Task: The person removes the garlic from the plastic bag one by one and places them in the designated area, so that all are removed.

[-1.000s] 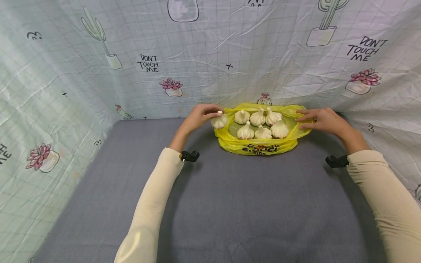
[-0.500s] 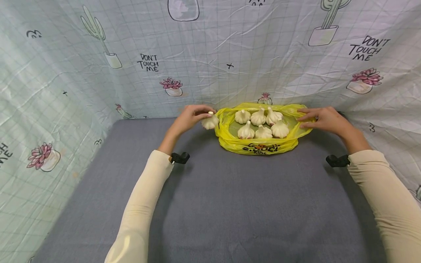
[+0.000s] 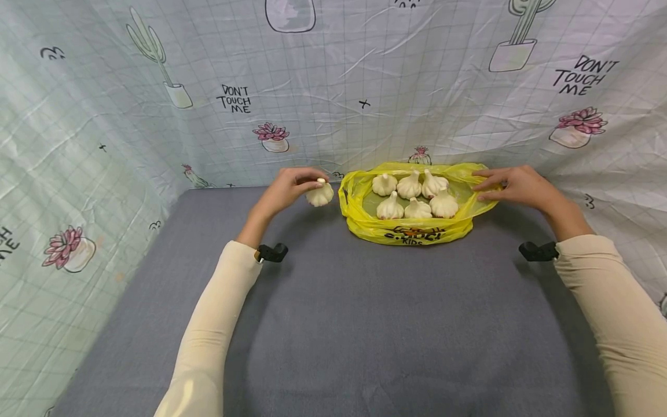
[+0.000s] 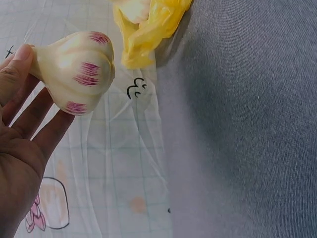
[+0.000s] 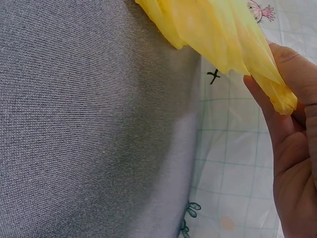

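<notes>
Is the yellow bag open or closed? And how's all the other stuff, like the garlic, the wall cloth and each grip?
Yellow bag: open at the top
Garlic in the bag: six bulbs showing, inside
Held garlic: outside the bag, stem up
Left grip: pinching the held garlic's stem
Right grip: holding the bag's edge
Wall cloth: hanging, wrinkled
Grey fabric surface: flat

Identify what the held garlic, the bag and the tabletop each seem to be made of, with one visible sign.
Garlic: possibly hard plastic, smooth and slightly shiny; its purple streaks look painted on.
Bag: thin, glossy plastic film, most likely; it crinkles and looks see-through.
Tabletop: apparently matte fabric on top; fine thread-like ridges show up close.
</notes>
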`<state>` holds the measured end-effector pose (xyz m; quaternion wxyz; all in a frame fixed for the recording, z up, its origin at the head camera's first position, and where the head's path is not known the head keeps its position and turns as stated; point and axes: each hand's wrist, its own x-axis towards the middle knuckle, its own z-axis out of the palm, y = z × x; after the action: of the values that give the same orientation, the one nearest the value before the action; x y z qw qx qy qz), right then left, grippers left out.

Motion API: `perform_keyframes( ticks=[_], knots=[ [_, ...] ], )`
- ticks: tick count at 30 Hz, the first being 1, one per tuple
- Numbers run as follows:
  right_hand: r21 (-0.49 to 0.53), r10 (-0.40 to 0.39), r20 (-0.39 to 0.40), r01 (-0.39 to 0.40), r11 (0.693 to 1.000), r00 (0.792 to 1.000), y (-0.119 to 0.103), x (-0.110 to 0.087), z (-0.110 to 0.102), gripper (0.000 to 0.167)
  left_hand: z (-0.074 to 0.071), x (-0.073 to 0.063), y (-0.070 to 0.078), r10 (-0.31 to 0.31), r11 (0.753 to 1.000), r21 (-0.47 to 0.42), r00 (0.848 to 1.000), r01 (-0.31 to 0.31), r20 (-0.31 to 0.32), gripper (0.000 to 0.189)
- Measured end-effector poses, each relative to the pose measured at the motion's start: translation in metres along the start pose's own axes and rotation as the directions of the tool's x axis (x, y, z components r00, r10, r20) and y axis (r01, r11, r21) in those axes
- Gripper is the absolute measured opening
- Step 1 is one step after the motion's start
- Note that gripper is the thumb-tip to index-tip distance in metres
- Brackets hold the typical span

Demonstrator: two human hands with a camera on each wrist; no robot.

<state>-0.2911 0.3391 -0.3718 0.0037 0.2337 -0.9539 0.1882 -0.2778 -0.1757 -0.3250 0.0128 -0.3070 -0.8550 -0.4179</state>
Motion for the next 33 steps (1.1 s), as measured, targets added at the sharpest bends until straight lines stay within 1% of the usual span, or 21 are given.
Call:
perform_keyframes(
  ticks=[3,10,14,23,29,33],
  knots=[
    [-0.001,0.007,0.003,-0.007,1.0,1.0,0.0,0.0,0.0,0.03,-0.002,-0.003,0.001,0.003,1.0,0.018,1.0,-0.003,-0.006,0.021],
    [-0.002,0.006,-0.004,-0.006,1.0,1.0,0.0,-0.001,0.001,0.03,-0.003,0.003,-0.045,0.011,0.999,0.035,1.0,-0.01,-0.022,0.02],
    [0.005,0.012,0.001,-0.012,1.0,1.0,0.0,-0.002,0.001,0.031,-0.005,0.0,-0.049,-0.004,1.0,0.028,0.999,0.005,-0.037,0.02],
    [0.009,-0.003,-0.012,0.003,1.0,1.0,0.002,-0.002,0.003,0.029,-0.013,-0.005,-0.054,-0.057,0.998,-0.006,0.998,0.057,-0.041,0.022],
    [0.007,-0.005,-0.023,0.005,1.0,1.0,0.0,-0.003,0.003,0.028,-0.021,-0.009,-0.06,-0.073,0.997,-0.042,0.997,0.072,-0.026,0.024],
    [0.012,-0.017,-0.037,0.018,1.0,0.999,0.0,-0.003,0.003,0.027,-0.03,-0.015,-0.066,-0.108,0.993,-0.056,0.994,0.107,-0.015,0.023]
  ],
)
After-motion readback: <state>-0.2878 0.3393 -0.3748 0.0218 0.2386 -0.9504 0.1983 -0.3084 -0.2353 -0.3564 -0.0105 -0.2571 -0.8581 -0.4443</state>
